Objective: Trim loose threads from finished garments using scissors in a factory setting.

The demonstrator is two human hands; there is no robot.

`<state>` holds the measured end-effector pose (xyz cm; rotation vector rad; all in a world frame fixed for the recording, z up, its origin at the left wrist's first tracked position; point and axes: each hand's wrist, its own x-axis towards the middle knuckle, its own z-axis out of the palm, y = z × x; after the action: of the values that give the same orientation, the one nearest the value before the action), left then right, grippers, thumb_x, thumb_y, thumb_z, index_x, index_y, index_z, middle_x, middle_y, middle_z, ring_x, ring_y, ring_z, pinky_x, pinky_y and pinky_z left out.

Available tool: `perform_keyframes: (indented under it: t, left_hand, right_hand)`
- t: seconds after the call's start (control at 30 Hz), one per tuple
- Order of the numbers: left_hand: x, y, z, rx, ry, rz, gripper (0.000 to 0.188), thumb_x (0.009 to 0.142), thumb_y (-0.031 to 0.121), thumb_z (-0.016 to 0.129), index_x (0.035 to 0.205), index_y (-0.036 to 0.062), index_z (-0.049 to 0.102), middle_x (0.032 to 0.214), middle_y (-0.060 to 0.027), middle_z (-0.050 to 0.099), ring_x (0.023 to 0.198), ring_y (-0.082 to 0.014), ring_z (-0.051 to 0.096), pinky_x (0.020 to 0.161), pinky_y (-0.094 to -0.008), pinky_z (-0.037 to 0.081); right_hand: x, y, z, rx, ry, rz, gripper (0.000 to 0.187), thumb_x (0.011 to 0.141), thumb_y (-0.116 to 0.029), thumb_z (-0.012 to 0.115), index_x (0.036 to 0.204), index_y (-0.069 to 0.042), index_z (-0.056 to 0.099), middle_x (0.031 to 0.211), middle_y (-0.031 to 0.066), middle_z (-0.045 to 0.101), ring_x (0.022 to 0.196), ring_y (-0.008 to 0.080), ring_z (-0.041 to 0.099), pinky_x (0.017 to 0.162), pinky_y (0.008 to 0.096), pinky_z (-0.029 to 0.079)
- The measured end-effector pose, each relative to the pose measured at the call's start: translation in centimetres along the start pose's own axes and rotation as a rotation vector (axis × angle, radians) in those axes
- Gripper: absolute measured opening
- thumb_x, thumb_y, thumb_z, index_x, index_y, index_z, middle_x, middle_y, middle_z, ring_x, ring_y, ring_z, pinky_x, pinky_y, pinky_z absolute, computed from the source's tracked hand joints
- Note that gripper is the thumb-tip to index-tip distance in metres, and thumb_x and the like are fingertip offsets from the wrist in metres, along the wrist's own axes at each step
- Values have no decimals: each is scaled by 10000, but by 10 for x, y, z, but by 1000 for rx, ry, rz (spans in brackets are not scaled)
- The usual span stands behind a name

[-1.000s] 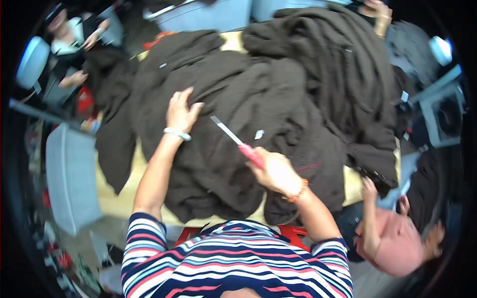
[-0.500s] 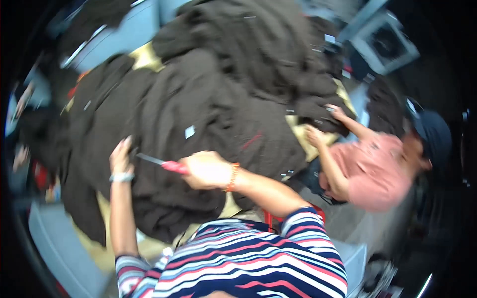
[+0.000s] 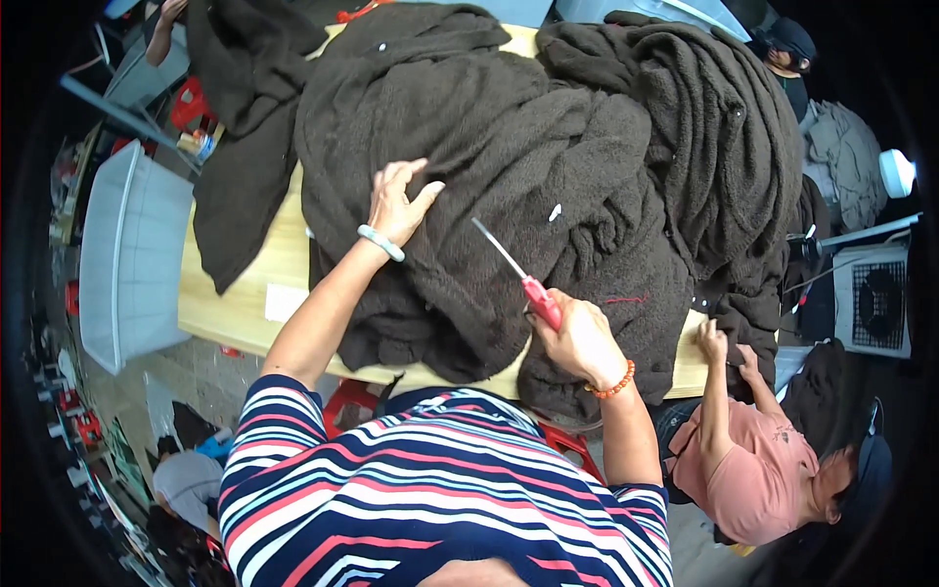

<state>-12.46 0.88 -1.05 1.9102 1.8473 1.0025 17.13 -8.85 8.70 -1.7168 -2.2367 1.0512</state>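
The left hand [image 3: 399, 207] has moved away from the tool's tip: 0.5 s ago the 2 were close together, and now a stretch of cloth [image 3: 509, 147] lies between them. Its fingers, which looked closer together then, are spread over the dark brown cloth, the thumb apart from the rest, pinching nothing; whether they press on the pile I cannot tell. The view has swung too. For the work, this leaves the left hand free and only the right hand [image 3: 579, 342] holding anything.

The right fingers are wrapped around the pink handle of the tool [image 3: 541, 302], its thin metal shaft slanting up and left over the middle of the cloth. Contact at the tip is unclear. A white tag [image 3: 555, 212] lies to the right of the shaft, and a red thread [image 3: 626, 298] on the cloth beyond the right hand.

The most open room is left of the left forearm, where the surface [image 3: 230, 323] shows around a white paper [image 3: 285, 302]. Along the near edge only a narrow strip shows, with cloth hanging over it below the right hand. At the right end, a co-worker [image 3: 743, 470] in pink limits room.
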Motion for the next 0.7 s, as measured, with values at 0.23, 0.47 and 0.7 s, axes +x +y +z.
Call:
perform_keyframes:
  t: [0.23,0.47,0.7]
  left_hand:
    - [-130,41,10,303,-271,82,1140,553,595,834,1480,150,341,1413,-227,357,1344,-454,272,1069,-587,283]
    - [-169,45,79,657,-145,328,477,760,196,643,1211,64,562,1230,-140,526,1280,-314,423,878,-474,412]
    - [-136,83,-2,382,-72,503,92,777,100,556,867,111,568,807,-83,543,793,-286,551,707,-379,503]
  right_hand:
    - [-39,24,2,-152,-146,-137,191,830,-211,643,953,-67,621,795,229,654,797,431,641,711,500,510]
    - [-94,84,8,-320,-81,-164,151,803,-189,640,866,-56,605,731,213,651,740,407,652,688,502,515]
    - [-114,103,-14,-168,27,-72,149,843,-191,642,885,-57,590,787,219,642,817,442,623,695,506,490]
